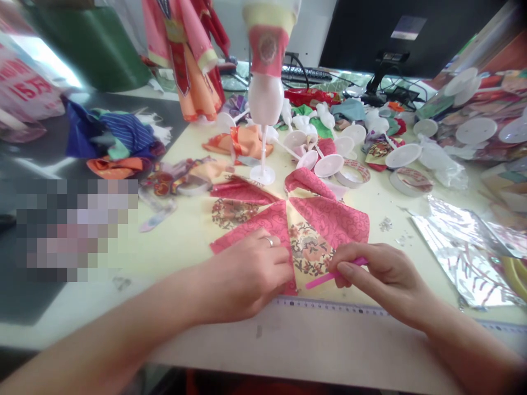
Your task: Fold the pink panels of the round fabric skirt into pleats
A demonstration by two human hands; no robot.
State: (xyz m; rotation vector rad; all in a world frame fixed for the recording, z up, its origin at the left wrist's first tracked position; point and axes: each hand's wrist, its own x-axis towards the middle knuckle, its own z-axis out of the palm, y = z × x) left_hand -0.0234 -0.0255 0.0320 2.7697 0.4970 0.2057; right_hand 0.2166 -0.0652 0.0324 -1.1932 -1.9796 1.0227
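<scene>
A pieced fabric circle (329, 216), in pink swirl-patterned and cream floral panels that meet at a small central hole, lies spread on the table. My left hand (255, 274), with a ring on one finger, rests on its near left part. Those fingers are curled under and their tips are hidden, so what they pinch cannot be seen. Over the near right floral panel, my right hand (370, 274) is closed on a slim pink stick (317, 281) that points left. A printed measuring tape (329, 304) runs along the table just below the fabric.
Behind the fabric stands a white doll-body stand (265, 101) in a pink and cream top. Around it lie small stands, cloth scraps and tape rolls (410, 181). A dressed figure (187, 60) and a monitor (403, 38) are farther back. Silvery plastic packaging (465, 263) is at right.
</scene>
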